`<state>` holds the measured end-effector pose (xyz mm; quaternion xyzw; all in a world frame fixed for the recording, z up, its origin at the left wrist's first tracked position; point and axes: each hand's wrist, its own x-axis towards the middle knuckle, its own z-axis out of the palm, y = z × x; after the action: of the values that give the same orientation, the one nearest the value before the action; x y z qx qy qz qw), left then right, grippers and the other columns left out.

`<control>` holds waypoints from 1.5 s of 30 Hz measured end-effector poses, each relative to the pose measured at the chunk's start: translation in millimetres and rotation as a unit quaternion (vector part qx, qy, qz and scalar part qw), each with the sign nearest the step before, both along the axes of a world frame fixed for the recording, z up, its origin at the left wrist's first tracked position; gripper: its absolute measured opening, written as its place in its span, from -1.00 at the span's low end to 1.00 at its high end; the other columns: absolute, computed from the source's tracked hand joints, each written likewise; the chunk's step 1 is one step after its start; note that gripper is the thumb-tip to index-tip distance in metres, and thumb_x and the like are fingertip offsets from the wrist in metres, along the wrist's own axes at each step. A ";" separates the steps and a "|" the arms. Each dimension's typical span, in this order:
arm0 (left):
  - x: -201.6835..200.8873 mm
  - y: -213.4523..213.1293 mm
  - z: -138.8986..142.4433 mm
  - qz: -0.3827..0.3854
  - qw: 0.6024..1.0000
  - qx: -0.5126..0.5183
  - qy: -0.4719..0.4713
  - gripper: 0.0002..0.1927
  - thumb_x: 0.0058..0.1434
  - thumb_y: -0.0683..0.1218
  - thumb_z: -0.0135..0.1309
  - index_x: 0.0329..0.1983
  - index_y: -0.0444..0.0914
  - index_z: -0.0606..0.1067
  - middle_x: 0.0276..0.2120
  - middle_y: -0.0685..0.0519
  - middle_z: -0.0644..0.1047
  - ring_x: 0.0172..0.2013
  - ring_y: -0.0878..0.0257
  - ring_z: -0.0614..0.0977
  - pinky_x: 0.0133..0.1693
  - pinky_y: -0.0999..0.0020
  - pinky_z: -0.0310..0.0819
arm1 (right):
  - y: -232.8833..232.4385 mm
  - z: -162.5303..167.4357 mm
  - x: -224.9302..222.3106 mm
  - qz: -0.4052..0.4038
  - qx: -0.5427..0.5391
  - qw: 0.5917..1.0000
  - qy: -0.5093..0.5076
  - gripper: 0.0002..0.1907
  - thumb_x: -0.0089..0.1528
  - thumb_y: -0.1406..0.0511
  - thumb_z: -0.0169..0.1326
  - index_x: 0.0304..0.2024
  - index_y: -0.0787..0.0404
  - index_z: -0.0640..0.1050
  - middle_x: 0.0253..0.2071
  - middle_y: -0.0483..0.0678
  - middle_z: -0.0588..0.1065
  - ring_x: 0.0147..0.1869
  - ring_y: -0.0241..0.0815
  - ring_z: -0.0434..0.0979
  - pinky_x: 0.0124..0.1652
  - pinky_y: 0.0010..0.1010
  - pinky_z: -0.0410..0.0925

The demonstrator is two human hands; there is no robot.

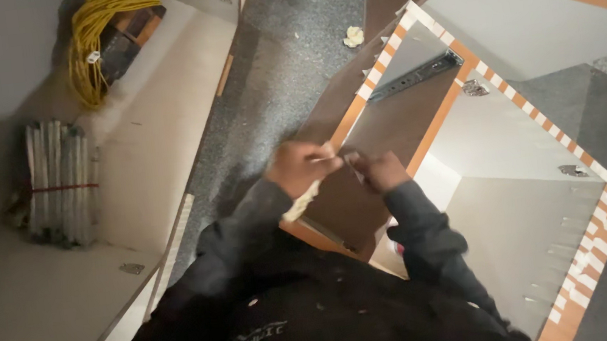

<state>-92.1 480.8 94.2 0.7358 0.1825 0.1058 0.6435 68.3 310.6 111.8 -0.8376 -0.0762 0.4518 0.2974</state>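
While both dark-sleeved arms reach forward from the bottom of the view, the two hands meet close together over a dark brown cabinet panel with an orange-and-white taped edge (381, 120). In this upside-down looking view the left hand (301, 167) appears on the left side and the right hand (380, 172) just beside it; which is truly which cannot be told for sure. The left hand pinches a pale, cream-coloured strip of tape or paper (305, 199), which hangs from its fingers toward the sleeve. The right hand is curled, its fingertips nipping something small and pale at the gap between the hands, too blurred to make out. Beyond the hands, on the panel, lies a dark metal drawer slide (415, 76). Farther off past the left hand sits a bundle of grey rods bound with a red band (60, 184), and beyond that a coil of yellow cable (99, 35). A crumpled pale scrap (354, 36) lies on the speckled grey floor (284, 66).
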 end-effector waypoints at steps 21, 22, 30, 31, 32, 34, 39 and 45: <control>-40.8 -52.0 14.9 -0.048 0.889 -0.454 0.009 0.18 0.09 0.17 0.26 0.51 -0.37 -0.19 0.23 -0.13 0.31 0.14 0.09 0.55 0.03 0.16 0.64 | -28.1 70.1 -108.2 0.134 0.282 0.936 -0.164 -0.66 0.29 0.42 0.16 0.14 0.30 0.56 -0.04 0.07 0.57 -0.06 -0.15 0.61 -0.10 -0.38 0.48; -43.0 -50.9 19.3 -0.078 0.875 -0.477 -0.006 0.18 0.10 0.19 0.30 0.52 -0.44 -0.11 0.25 -0.21 0.33 0.13 0.04 0.55 0.04 0.14 0.63 | -29.1 69.8 -107.6 0.089 0.253 0.954 -0.132 -0.69 0.31 0.43 0.16 0.12 0.24 0.59 -0.08 0.03 0.60 -0.12 -0.19 0.65 -0.14 -0.41 0.53; -68.4 -38.6 63.7 -0.105 0.974 -0.196 0.040 0.32 -0.05 0.11 0.42 0.52 -0.40 -0.20 0.33 -0.32 0.24 0.25 -0.01 0.43 0.19 0.12 0.45 | -30.9 71.2 -97.1 -0.021 0.284 0.947 0.146 -0.41 0.23 0.41 0.00 0.35 0.25 0.40 0.14 -0.07 0.54 0.09 -0.15 0.58 -0.13 -0.45 0.49; -70.3 -40.7 67.8 -0.096 0.989 -0.090 0.065 0.27 -0.04 0.10 0.41 0.51 -0.39 -0.14 0.35 -0.31 0.24 0.21 0.02 0.47 0.18 0.11 0.45 | -29.6 71.7 -103.7 -0.026 0.272 0.939 0.209 -0.36 0.19 0.40 -0.02 0.37 0.22 0.37 0.15 -0.11 0.55 0.05 -0.17 0.57 -0.21 -0.47 0.46; -71.9 -41.8 69.2 -0.084 0.992 0.019 0.088 0.23 -0.04 0.09 0.41 0.50 -0.39 -0.09 0.37 -0.30 0.24 0.17 0.04 0.52 0.17 0.10 0.44 | -28.8 72.2 -111.1 -0.007 0.272 0.941 0.200 -0.43 0.24 0.41 0.00 0.34 0.27 0.39 0.12 -0.05 0.54 0.07 -0.16 0.56 -0.14 -0.44 0.46; -72.6 -37.4 61.4 -0.090 0.981 0.158 0.068 0.20 -0.10 0.14 0.45 0.47 -0.38 0.05 0.36 -0.29 0.28 0.18 -0.01 0.52 0.18 0.07 0.40 | -27.9 72.2 -121.7 0.033 0.274 0.944 0.181 -0.56 0.36 0.42 0.04 0.30 0.37 0.41 0.07 0.07 0.53 0.11 -0.13 0.53 0.00 -0.38 0.45; -55.0 12.4 -22.8 -0.234 0.970 0.003 -0.066 -0.34 0.09 -0.04 0.30 0.30 -0.25 0.50 0.23 -0.15 0.55 0.17 0.10 0.62 0.18 0.19 0.49 | -38.4 60.9 -108.7 -0.100 0.272 0.934 0.210 -0.68 0.30 0.35 0.04 0.08 0.38 0.50 -0.05 0.20 0.60 -0.11 0.03 0.66 -0.15 -0.25 0.53; -15.6 12.4 -127.8 -0.023 0.994 -0.035 0.105 -0.72 0.23 0.01 0.23 -0.05 -0.19 0.65 -0.27 -0.03 0.69 -0.29 0.26 0.71 -0.18 0.30 0.59 | -59.9 32.2 -88.0 0.072 0.291 0.951 -0.076 -0.67 0.29 0.19 0.08 -0.11 0.37 0.47 -0.08 0.19 0.64 -0.11 -0.06 0.71 -0.16 -0.36 0.56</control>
<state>-107.7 493.2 -33.5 0.7239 0.2359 0.0065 0.6483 -19.7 250.7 144.0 -0.7393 -0.2865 0.3651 0.4880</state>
